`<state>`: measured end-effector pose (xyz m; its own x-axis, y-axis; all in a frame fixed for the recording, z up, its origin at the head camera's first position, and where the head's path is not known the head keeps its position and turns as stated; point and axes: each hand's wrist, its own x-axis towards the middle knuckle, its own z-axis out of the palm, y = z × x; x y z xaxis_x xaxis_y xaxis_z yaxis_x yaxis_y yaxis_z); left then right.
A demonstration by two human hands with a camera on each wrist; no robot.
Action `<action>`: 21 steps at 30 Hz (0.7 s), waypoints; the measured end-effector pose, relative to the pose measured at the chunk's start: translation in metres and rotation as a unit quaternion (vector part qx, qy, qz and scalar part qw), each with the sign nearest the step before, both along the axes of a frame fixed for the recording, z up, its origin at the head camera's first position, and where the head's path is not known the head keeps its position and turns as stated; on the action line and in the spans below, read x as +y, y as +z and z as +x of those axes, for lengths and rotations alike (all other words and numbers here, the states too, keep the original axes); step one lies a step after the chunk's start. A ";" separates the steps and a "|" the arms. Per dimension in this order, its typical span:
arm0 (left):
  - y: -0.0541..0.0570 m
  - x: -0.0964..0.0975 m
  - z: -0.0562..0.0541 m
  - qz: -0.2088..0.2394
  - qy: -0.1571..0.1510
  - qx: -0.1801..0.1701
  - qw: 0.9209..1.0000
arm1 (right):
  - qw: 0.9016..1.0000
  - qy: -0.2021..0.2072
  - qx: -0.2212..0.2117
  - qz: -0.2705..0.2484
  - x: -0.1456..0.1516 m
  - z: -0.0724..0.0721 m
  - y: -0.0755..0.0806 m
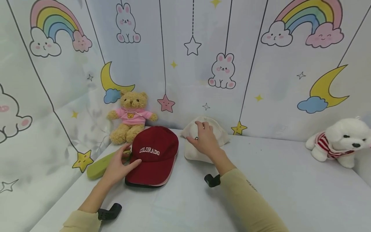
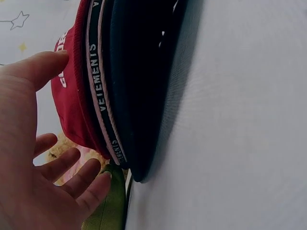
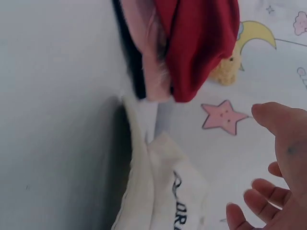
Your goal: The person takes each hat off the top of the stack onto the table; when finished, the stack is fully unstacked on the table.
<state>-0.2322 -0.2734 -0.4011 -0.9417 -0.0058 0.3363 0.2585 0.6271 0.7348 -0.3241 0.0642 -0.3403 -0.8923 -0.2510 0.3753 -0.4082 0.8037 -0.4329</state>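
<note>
A red baseball cap [image 1: 156,151] lettered COLORADO lies on top of a pink-edged cap and a dark cap [image 2: 136,96], nested in one stack. My left hand [image 1: 117,167] is at the stack's left side with its fingers spread. In the left wrist view, its thumb [image 2: 48,64] overlaps the red crown. To the right lies a cream cap [image 1: 200,153] with dark lettering, its brim toward me. My right hand [image 1: 205,140] hovers over that cap, fingers loosely bent and holding nothing. It hides part of the lettering in the head view.
Left of the stack lies a long green fabric item [image 1: 99,166], partly behind my left hand. A teddy bear [image 1: 131,116] in a pink hoodie sits against the patterned backdrop. At the far right is a white plush dog [image 1: 339,141] in a striped top. All stand on a white table [image 1: 261,187].
</note>
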 end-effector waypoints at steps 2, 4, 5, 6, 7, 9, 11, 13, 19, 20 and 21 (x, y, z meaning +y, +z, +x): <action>0.000 -0.001 0.000 -0.003 -0.001 -0.006 1.000 | 1.000 0.008 0.003 -0.013 -0.005 0.003 0.002; 0.000 -0.001 0.000 -0.004 -0.002 -0.013 1.000 | 0.999 0.018 0.005 -0.028 -0.011 0.006 0.002; 0.000 -0.002 0.000 -0.003 -0.003 -0.017 1.000 | 0.999 0.024 0.004 -0.035 -0.014 0.008 0.002; 0.000 -0.002 0.000 -0.004 -0.004 -0.021 1.000 | 0.999 0.029 0.002 -0.041 -0.017 0.009 0.002; 0.001 -0.003 0.000 -0.004 -0.004 -0.025 1.000 | 0.998 0.035 0.000 -0.047 -0.020 0.011 0.001; 0.001 -0.004 0.001 -0.005 -0.006 -0.032 0.999 | 0.997 0.049 -0.007 -0.057 -0.026 0.014 -0.001; 0.002 -0.004 0.002 -0.008 -0.007 -0.039 0.999 | 0.995 0.064 -0.013 -0.070 -0.033 0.017 -0.003; 0.002 -0.004 0.002 -0.014 -0.007 -0.046 0.999 | 0.993 0.077 -0.020 -0.083 -0.039 0.020 -0.006; 0.004 -0.003 0.004 -0.038 -0.001 -0.063 0.997 | 0.990 0.091 -0.041 -0.098 -0.056 0.026 -0.018; 0.004 -0.003 0.005 -0.041 -0.001 -0.066 0.997 | 0.989 0.093 -0.048 -0.102 -0.058 0.026 -0.021; 0.004 -0.003 0.005 -0.043 -0.001 -0.070 0.997 | 0.988 0.097 -0.053 -0.106 -0.060 0.027 -0.023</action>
<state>-0.2273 -0.2761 -0.3971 -0.9793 0.0200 0.2016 0.1595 0.6893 0.7067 -0.2971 0.0040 -0.3632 -0.8723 -0.3465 0.3450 -0.4889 0.6009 -0.6324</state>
